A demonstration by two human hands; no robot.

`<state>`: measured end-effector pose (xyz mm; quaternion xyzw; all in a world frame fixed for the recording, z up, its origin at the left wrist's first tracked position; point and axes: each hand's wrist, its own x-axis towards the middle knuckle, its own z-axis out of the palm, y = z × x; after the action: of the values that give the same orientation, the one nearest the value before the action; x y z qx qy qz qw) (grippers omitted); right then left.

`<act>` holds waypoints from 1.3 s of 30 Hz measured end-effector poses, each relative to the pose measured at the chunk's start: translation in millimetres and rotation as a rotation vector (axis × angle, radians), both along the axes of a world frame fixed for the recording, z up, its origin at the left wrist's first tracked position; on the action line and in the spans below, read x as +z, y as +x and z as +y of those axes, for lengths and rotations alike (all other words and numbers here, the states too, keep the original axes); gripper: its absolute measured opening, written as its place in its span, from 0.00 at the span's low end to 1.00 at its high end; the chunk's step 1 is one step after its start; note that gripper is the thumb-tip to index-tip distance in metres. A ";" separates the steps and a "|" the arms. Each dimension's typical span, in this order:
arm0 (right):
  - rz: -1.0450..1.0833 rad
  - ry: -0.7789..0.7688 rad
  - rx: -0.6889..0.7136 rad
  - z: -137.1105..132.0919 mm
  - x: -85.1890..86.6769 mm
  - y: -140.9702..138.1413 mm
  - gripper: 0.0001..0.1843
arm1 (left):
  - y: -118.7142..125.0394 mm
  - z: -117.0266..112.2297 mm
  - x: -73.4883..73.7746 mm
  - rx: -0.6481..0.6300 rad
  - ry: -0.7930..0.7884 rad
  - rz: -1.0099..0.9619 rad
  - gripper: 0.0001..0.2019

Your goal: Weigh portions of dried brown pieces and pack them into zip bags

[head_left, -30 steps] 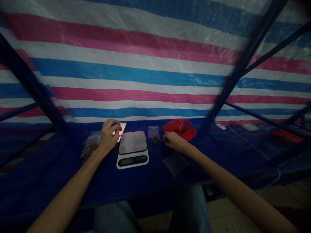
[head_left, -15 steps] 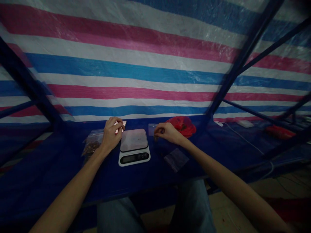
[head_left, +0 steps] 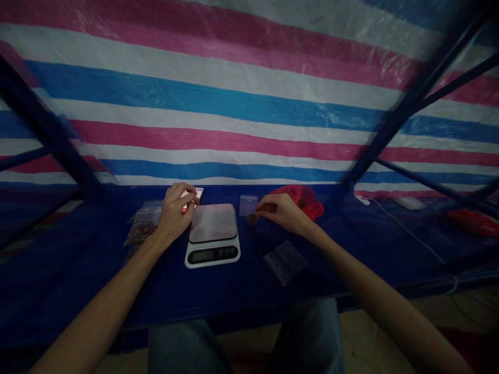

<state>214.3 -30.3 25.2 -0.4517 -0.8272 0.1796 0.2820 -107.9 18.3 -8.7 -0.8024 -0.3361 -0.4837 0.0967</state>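
Note:
My left hand [head_left: 177,209] curves over a phone with a lit screen [head_left: 199,193], finger and thumb apart, touching it. Beside it sits a white kitchen scale [head_left: 213,223], tiny specks on its plate and a dark display in front. To the scale's right is a small clear container [head_left: 252,220] with brown bits. My right hand [head_left: 280,210] is at its right rim, thumb and fingers pinched together; whatever they pinch is too small to make out. Behind the right hand lies a red plastic bag [head_left: 310,200] with brown contents, partly hidden.
Clear zip bags of brown pieces [head_left: 143,228] lie left of my left forearm. One flat clear zip bag [head_left: 285,262] lies near the front, another [head_left: 248,204] behind the container. A white cable [head_left: 405,228] crosses the blue table [head_left: 187,296] at right. Blue metal posts flank the striped sheet.
My right fingers have shifted from over the small container to its right rim, so its brown contents show more clearly. My left hand stays at the phone. The view has moved slightly.

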 end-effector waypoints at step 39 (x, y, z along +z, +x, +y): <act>-0.209 0.125 0.256 10.5 12.3 -17.2 0.09 | -1.8 -1.0 0.7 0.002 -0.038 0.000 0.12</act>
<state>197.1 -19.9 37.5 -0.3404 -0.9123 0.1144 0.1967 -109.7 17.3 -8.0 -0.8037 -0.3460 -0.4770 0.0820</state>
